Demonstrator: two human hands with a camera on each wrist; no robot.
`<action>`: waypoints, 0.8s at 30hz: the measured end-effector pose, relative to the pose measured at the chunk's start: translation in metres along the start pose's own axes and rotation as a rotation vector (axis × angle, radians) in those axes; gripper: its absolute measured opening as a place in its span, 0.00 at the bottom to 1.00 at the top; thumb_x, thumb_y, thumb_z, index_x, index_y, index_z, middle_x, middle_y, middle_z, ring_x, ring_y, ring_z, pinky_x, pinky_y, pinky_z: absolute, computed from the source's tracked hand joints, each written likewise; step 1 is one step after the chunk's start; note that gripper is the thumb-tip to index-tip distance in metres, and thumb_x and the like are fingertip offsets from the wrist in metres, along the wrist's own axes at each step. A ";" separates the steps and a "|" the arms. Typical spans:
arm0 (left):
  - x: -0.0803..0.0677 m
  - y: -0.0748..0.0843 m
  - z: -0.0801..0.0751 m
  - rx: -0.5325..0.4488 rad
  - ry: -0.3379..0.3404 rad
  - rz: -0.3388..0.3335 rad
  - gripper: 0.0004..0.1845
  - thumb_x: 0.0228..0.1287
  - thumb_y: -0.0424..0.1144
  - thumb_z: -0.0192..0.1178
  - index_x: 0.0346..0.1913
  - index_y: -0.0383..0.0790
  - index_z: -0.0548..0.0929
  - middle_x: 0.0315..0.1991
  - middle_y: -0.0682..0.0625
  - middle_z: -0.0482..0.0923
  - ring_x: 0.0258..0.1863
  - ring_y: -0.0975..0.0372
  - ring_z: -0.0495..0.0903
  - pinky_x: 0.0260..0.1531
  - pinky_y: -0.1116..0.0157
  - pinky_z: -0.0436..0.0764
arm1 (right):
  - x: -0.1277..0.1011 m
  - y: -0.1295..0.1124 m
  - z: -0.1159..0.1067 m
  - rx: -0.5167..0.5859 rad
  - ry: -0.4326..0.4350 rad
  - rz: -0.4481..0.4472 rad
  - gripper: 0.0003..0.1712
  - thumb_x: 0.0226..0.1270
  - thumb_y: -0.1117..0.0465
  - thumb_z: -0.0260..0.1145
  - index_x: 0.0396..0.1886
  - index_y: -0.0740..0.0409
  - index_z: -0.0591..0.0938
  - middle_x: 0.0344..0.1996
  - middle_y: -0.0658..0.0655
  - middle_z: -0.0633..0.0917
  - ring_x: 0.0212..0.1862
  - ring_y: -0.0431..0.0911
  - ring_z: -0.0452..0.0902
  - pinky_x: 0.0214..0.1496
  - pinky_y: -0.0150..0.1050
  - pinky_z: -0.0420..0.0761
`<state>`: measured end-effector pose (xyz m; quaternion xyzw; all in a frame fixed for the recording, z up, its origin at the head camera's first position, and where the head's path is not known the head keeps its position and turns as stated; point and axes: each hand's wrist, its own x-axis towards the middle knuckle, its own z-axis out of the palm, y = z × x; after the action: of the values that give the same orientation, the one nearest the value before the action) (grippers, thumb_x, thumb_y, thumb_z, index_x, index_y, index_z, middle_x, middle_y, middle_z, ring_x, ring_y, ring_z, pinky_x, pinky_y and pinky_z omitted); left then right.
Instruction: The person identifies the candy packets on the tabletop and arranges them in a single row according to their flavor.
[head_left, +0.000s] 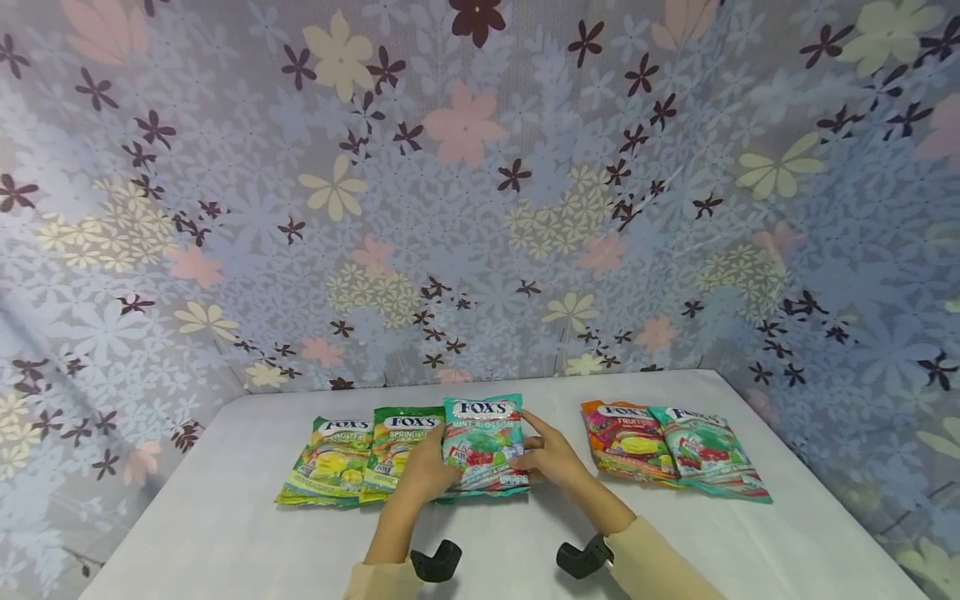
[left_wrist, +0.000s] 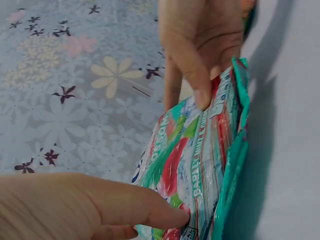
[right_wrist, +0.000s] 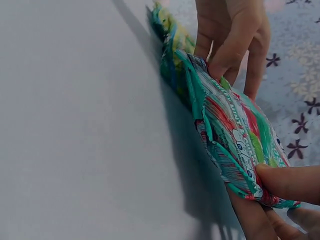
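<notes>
A teal Fox's Mint Blossom candy bag lies on the white table, third in a row of overlapping bags. My left hand pinches its left edge, thumb on top. My right hand pinches the right edge, with the thumb on the bag's face and the fingers beneath. In the wrist views the mint bag is raised a little off the table on the side facing the camera. A green Spring Tea bag sits partly under its left side.
A yellow-green Fox's bag lies at the left end of the row. To the right, apart, an orange Fruits bag and another teal bag overlap. A flowered cloth hangs behind and at both sides of the table.
</notes>
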<state>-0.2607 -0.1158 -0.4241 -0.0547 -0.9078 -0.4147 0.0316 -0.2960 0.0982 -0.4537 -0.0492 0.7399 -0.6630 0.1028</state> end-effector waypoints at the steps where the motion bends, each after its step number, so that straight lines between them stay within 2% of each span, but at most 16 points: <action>1: 0.000 -0.001 0.001 0.011 0.013 -0.002 0.44 0.42 0.25 0.68 0.67 0.22 0.63 0.56 0.28 0.72 0.53 0.38 0.73 0.50 0.42 0.74 | 0.002 0.001 0.002 -0.009 -0.002 0.001 0.51 0.52 0.76 0.69 0.75 0.58 0.57 0.44 0.66 0.82 0.37 0.52 0.82 0.34 0.46 0.84; 6: -0.001 -0.003 0.006 0.041 0.066 -0.017 0.41 0.43 0.23 0.68 0.66 0.21 0.64 0.57 0.27 0.71 0.55 0.37 0.72 0.51 0.42 0.73 | 0.009 0.005 0.006 -0.042 0.004 -0.001 0.51 0.51 0.77 0.69 0.75 0.59 0.58 0.36 0.62 0.83 0.33 0.50 0.81 0.31 0.45 0.84; 12: -0.001 -0.003 0.011 0.084 0.110 -0.040 0.40 0.43 0.22 0.69 0.65 0.22 0.66 0.53 0.27 0.74 0.52 0.37 0.74 0.50 0.43 0.75 | 0.012 0.004 0.009 -0.095 0.014 0.016 0.51 0.50 0.77 0.69 0.74 0.62 0.58 0.36 0.62 0.81 0.34 0.49 0.79 0.32 0.44 0.84; 16: -0.001 -0.002 0.013 0.116 0.125 -0.051 0.39 0.44 0.22 0.70 0.64 0.23 0.68 0.53 0.27 0.74 0.53 0.37 0.74 0.51 0.43 0.74 | 0.014 0.003 0.011 -0.196 0.042 -0.003 0.51 0.47 0.75 0.71 0.73 0.63 0.60 0.33 0.59 0.80 0.31 0.46 0.74 0.28 0.39 0.79; 20: -0.002 -0.001 0.014 0.144 0.126 -0.054 0.39 0.45 0.23 0.70 0.64 0.24 0.69 0.53 0.27 0.74 0.53 0.37 0.73 0.51 0.43 0.74 | 0.013 0.002 0.013 -0.277 0.055 -0.028 0.51 0.46 0.73 0.73 0.72 0.65 0.62 0.31 0.58 0.77 0.31 0.46 0.70 0.28 0.37 0.74; 24: -0.003 -0.001 0.014 0.184 0.121 -0.060 0.38 0.47 0.24 0.70 0.65 0.25 0.68 0.54 0.26 0.73 0.53 0.37 0.73 0.50 0.44 0.75 | 0.013 0.001 0.012 -0.313 0.050 -0.033 0.50 0.46 0.73 0.74 0.71 0.66 0.63 0.28 0.57 0.75 0.29 0.46 0.67 0.27 0.36 0.72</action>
<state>-0.2579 -0.1060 -0.4341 0.0010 -0.9397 -0.3328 0.0786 -0.3055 0.0835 -0.4568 -0.0602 0.8355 -0.5424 0.0646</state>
